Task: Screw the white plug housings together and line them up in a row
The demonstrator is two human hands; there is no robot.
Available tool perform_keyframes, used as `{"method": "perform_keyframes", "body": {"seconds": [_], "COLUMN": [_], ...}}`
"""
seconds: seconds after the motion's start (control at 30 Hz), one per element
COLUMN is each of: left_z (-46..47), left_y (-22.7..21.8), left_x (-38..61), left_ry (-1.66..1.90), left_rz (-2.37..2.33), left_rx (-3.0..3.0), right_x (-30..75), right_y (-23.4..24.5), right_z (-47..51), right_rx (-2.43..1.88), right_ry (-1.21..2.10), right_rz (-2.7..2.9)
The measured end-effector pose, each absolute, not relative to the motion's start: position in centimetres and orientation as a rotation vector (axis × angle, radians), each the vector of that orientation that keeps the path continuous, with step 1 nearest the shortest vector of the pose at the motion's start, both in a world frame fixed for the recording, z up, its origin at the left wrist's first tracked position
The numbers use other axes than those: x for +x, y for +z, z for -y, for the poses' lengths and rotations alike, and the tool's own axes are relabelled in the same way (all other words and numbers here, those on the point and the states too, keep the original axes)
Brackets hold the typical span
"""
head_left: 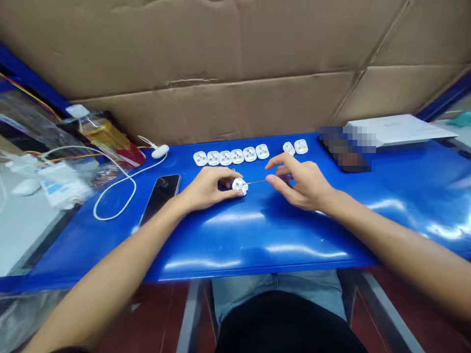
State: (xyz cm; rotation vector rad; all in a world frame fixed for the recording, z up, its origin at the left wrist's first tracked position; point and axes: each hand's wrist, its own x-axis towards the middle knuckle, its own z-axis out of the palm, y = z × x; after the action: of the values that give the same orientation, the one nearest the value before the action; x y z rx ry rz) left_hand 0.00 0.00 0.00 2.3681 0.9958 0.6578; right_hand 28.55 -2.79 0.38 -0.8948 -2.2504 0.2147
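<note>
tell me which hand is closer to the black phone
Left. The left hand sits just beside the black phone, gripping a white plug piece. The right hand, holding a screwdriver, is farther away, beyond that piece.

I am sitting in a small assembly workshop, I think, because a blue table [257,245] has a row of white plug parts [237,156], and a big cardboard sheet [221,49] stands before me.
</note>
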Motion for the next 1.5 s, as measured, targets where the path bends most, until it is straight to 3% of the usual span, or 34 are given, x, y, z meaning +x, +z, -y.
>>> {"method": "perform_keyframes", "body": {"seconds": [1.5], "left_z": [0.09], "left_y": [-0.31], "left_x": [0.33], "left_ry": [0.595], "left_rz": [-0.942], "left_rx": [2.382], "right_x": [28.71], "right_y": [0.51], "right_z": [2.93], "right_rx": [-1.008], "right_ry": [0.101], "right_rz": [2.215]}}
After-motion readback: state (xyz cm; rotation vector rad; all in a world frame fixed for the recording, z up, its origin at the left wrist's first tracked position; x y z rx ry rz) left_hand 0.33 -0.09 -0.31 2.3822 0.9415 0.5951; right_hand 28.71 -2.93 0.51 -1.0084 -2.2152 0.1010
